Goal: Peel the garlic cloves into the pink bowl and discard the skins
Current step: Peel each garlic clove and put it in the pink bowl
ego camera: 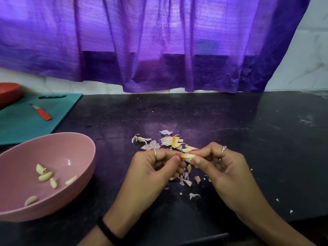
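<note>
A pale garlic clove (188, 155) is held over the black counter between both hands. My left hand (156, 167) pinches its left end with thumb and fingers. My right hand (218, 164) pinches its right end the same way. Papery garlic skins (170, 141) lie scattered on the counter just beyond and beneath my hands. The pink bowl (71, 148) stands at the left, holding several peeled cloves (45, 174).
A teal cutting board (21, 125) lies at the far left with a small orange-handled knife (42, 113) on it. A red bowl (8, 92) sits behind the board. A purple curtain (159, 41) hangs over the counter's back edge.
</note>
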The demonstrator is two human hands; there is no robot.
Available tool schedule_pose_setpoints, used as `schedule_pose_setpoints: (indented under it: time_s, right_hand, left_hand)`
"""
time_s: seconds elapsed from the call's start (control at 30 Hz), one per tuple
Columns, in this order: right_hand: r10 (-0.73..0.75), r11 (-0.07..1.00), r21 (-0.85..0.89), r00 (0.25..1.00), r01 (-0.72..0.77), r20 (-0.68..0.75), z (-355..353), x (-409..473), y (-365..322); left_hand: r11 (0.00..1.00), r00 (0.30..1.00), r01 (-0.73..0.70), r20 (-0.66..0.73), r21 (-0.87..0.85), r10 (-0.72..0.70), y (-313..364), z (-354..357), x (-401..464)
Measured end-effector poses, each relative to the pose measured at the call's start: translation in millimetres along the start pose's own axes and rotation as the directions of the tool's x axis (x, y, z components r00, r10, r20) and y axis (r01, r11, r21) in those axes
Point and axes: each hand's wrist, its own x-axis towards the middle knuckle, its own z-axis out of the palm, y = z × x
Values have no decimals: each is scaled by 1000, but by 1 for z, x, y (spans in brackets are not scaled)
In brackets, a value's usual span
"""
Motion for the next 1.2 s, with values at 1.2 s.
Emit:
schedule_pose_setpoints:
  time_s: [1.2]
  right_hand:
    - [-127, 992, 14, 987, 126, 98, 3, -2, 3]
  left_hand:
    - [997, 999, -52, 11, 62, 52, 4, -2, -2]
